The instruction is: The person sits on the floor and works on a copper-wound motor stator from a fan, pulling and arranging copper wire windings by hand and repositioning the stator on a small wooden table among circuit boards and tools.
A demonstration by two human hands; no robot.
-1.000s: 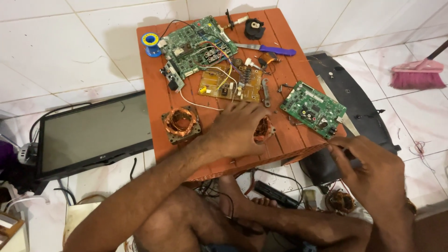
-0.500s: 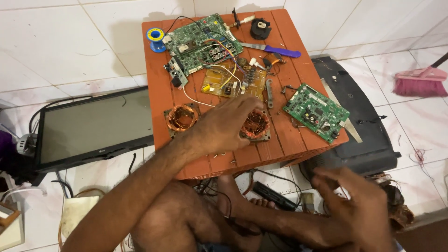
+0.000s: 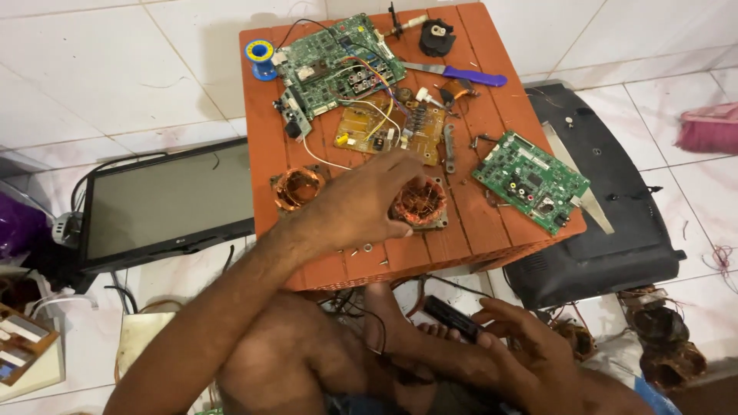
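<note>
Two copper-wound motor stators lie on the orange plastic table (image 3: 492, 230), and the left hand (image 3: 361, 204) covers the right one, the copper stator (image 3: 419, 204), with its fingertips curled onto the near rim and its thumb stretched over the top; it is touching the part, though a firm grasp cannot be told. That stator lies flat near the table's front edge, its round bore facing straight up, so it has no clear long axis across the table. The second stator (image 3: 296, 188) lies just beside the left wrist, also bore up.

Below the table's front edge, the right hand (image 3: 523, 350) is closed around a slim black tool (image 3: 453, 319) whose long axis runs from upper left down to lower right into the palm, the free end pointing toward the table.

Farther back on the table lie a yellow circuit board (image 3: 388, 131), a large green circuit board (image 3: 338, 61), and a smaller green board (image 3: 530, 180) at the right edge. A purple-handled knife (image 3: 461, 74) lies across the far right, with a blue solder spool (image 3: 260, 55) at the far left corner. A flat monitor (image 3: 165, 204) rests on the tiled floor to the left, and a black back cover (image 3: 607, 223) to the right.
</note>
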